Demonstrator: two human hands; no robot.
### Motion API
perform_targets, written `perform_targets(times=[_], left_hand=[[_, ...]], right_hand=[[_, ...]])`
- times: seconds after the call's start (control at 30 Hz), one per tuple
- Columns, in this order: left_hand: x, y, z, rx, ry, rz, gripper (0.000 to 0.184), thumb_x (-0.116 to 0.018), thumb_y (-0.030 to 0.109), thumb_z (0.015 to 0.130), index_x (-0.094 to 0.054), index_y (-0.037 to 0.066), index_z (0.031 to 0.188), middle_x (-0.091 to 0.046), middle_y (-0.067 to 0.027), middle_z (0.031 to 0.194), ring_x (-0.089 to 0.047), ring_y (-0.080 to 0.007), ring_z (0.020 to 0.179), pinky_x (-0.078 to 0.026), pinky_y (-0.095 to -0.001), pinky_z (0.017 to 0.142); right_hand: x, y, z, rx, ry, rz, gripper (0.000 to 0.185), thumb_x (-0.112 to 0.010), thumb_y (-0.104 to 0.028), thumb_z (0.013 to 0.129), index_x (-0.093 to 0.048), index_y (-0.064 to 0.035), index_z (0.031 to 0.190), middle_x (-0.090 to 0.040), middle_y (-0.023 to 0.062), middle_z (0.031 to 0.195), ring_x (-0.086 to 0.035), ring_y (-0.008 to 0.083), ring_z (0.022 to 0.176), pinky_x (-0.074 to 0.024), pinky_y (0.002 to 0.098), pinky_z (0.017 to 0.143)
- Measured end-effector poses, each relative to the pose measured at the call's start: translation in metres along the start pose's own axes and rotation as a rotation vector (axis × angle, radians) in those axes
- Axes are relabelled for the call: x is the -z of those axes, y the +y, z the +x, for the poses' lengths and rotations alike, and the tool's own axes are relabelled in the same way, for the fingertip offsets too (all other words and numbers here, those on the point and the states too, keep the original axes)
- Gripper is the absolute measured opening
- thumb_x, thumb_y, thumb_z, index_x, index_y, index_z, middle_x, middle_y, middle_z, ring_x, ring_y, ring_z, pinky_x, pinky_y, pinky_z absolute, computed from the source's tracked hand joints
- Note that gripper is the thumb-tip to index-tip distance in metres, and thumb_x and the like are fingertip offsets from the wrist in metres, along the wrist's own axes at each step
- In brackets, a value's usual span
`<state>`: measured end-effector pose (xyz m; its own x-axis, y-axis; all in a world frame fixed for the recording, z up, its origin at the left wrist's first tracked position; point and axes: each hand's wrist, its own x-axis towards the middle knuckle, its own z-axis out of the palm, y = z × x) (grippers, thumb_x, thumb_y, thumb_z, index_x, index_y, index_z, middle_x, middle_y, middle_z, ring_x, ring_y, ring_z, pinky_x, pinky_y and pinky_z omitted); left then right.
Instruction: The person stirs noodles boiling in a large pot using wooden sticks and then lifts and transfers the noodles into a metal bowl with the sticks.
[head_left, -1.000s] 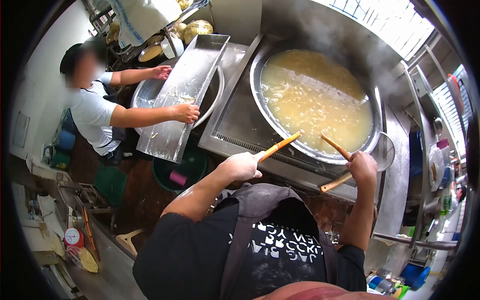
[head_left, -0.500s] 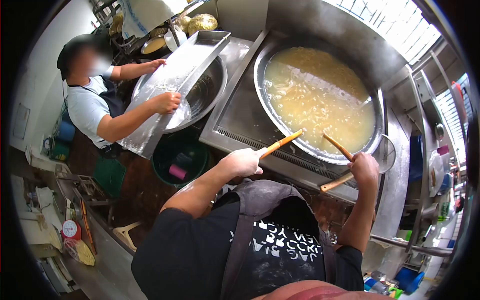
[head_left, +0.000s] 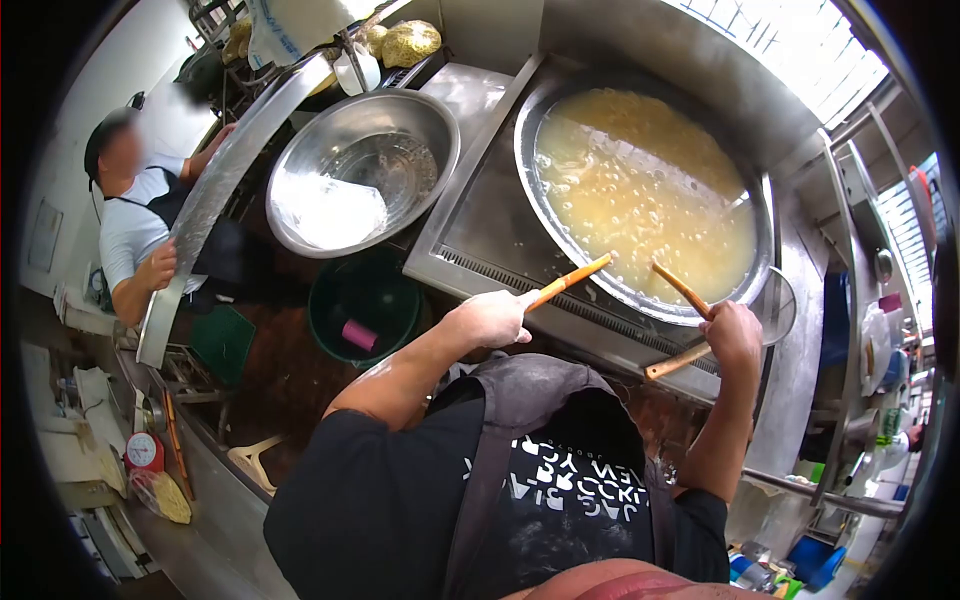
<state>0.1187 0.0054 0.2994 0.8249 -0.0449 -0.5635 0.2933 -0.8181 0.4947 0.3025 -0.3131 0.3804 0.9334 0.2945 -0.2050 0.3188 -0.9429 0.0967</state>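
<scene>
Your left hand [head_left: 490, 319] and right hand [head_left: 735, 335] each grip an orange-brown wooden stick [head_left: 570, 281] over the near rim of the round metal pot [head_left: 552, 243]: likely light, stiff, slick when wet; grasp near ends.

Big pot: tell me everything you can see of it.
The pot is wide, round and metallic grey, uncovered, set in or on the metal stove. Cloudy yellowish liquid with bubbles and pale strips lies below its rim, crossed by a bright reflection. The left hand holds one stick, the right hand another stick, over its near side; contact with the rim is unclear.
</scene>
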Motion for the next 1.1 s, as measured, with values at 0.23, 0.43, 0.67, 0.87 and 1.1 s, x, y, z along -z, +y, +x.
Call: perform_targets(times=[0.23,0.43,0.67,0.87,1.1], left_hand=[[0.0039,0.0021,-0.0046,-0.003,-0.004,-0.019,0.079,-0.072,0.030,0.092,-0.029,0.015,0.157,-0.072,-0.0239,0.096,-0.069,-0.0417,0.094,-0.053,-0.0496,0.085],[0.0035,0.0004,-0.0017,-0.003,0.004,-0.006,0.079,-0.072,0.029,0.092,-0.029,0.014,0.157,-0.072,-0.0232,0.093,-0.069,-0.0414,0.090,-0.053,-0.0493,0.083],[-0.0021,-0.0057,0.0024,-0.027,0.021,-0.002,0.080,-0.072,0.029,0.092,-0.030,0.011,0.156,-0.071,-0.0237,0.091,-0.069,-0.0414,0.089,-0.053,-0.0492,0.082],[0.0042,-0.0005,-0.0012,-0.017,0.004,0.010,0.080,-0.072,0.030,0.092,-0.029,0.011,0.157,-0.071,-0.0244,0.095,-0.069,-0.0421,0.093,-0.053,-0.0494,0.084],[0.0054,0.0014,-0.0016,-0.005,-0.006,0.001,0.080,-0.072,0.031,0.092,-0.028,0.012,0.157,-0.071,-0.0254,0.098,-0.068,-0.0433,0.096,-0.052,-0.0497,0.086]], right_hand=[[0.0019,-0.0031,-0.0014,-0.010,-0.005,0.005,0.023,-0.079,-0.026,0.083,-0.080,-0.0063,0.094,-0.074,0.0194,0.091,-0.072,0.0368,0.090,-0.0554,0.0471,0.084],[0.0037,-0.0054,0.0011,-0.007,-0.004,-0.013,0.022,-0.078,-0.025,0.082,-0.080,-0.0061,0.094,-0.074,0.0197,0.092,-0.072,0.0366,0.090,-0.0554,0.0472,0.084],[0.0077,-0.0085,-0.0005,-0.006,-0.003,-0.009,0.020,-0.078,-0.023,0.083,-0.080,-0.0058,0.094,-0.074,0.0202,0.090,-0.072,0.0368,0.090,-0.0554,0.0470,0.083],[0.0074,-0.0090,-0.0003,0.002,-0.003,-0.007,0.022,-0.078,-0.024,0.082,-0.079,-0.0051,0.093,-0.073,0.0208,0.091,-0.072,0.0378,0.089,-0.0553,0.0470,0.083],[0.0062,-0.0068,0.0012,0.000,-0.006,-0.015,0.024,-0.079,-0.026,0.082,-0.079,-0.0049,0.093,-0.073,0.0206,0.091,-0.072,0.0383,0.090,-0.0553,0.0473,0.084]])
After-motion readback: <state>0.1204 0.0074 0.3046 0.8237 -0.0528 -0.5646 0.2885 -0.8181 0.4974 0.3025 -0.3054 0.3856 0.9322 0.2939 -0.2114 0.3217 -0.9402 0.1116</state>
